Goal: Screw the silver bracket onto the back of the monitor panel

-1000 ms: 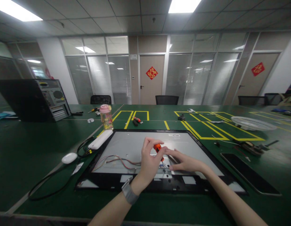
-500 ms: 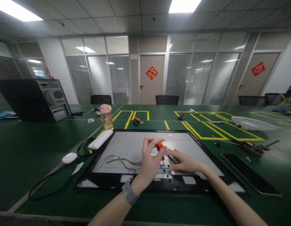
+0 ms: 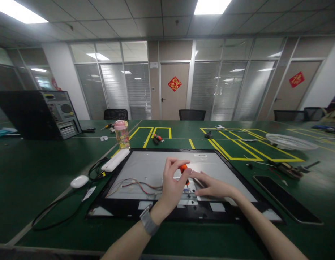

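An orange-and-black screwdriver [image 3: 184, 168] stands almost upright, its handle pinched by the fingers and thumb of my left hand [image 3: 174, 180], which has a watch [image 3: 149, 220] at the wrist. Its shaft points down at a small metal bracket [image 3: 193, 202] on the back of a flat display panel [image 3: 156, 162]. My right hand [image 3: 210, 186] lies beside the bracket with fingers stretched out, its fingertips close to the screwdriver. Thin red and black wires [image 3: 141, 186] run over the panel left of my left hand. Part of the bracket is hidden behind my hands.
A white power strip [image 3: 115, 160], a mouse [image 3: 79, 181] and black cables lie left of the panel, near a pink-lided bottle [image 3: 122, 135]. To the right are a large black phone [image 3: 288, 199] and a caliper-like tool [image 3: 289, 169]. A computer case [image 3: 37, 115] stands far left.
Both hands and the screwdriver hold nearly the same place. The whole view has shifted very slightly.
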Demonstrator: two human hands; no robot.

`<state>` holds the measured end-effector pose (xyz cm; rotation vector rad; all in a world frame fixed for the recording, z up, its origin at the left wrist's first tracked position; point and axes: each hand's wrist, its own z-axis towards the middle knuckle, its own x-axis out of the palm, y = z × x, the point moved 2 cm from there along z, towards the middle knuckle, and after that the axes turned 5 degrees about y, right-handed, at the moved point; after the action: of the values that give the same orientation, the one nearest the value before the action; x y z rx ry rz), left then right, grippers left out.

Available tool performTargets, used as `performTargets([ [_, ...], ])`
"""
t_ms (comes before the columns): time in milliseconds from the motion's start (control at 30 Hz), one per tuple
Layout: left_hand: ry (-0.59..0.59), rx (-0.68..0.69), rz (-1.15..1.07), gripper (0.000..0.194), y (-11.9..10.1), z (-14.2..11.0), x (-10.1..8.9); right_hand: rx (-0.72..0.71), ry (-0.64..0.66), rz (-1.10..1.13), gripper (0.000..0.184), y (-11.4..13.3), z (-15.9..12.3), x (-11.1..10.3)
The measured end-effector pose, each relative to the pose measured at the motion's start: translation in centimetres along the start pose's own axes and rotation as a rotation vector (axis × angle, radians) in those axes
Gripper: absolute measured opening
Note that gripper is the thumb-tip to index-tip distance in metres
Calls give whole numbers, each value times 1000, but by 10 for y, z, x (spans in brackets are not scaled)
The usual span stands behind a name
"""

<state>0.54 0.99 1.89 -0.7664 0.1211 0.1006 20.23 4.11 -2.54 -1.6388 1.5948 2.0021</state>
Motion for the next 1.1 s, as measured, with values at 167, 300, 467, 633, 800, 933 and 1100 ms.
performTargets([
  [167,2,23,-16,14,-2,0,0,-5,-5,0,76,-3,1,0],
  [300,76,-17,-103,26,0,1,1,12,-2,-4,76,-4,1,0],
  [467,130,-66,-168,34,2,0,3,19,2,0,79,-2,1,0],
  [633,134,-40,-157,30,3,0,4,22,-3,0,81,1,0,-1],
  [800,41,21,-8,18,4,-1,3,-11,6,0,81,-1,1,0],
  [933,25,-13,25,22,4,-1,1,-17,6,-5,80,-4,2,0],
  [1100,54,-3,-45,24,0,-1,-2,9,-5,-7,76,-2,0,0],
])
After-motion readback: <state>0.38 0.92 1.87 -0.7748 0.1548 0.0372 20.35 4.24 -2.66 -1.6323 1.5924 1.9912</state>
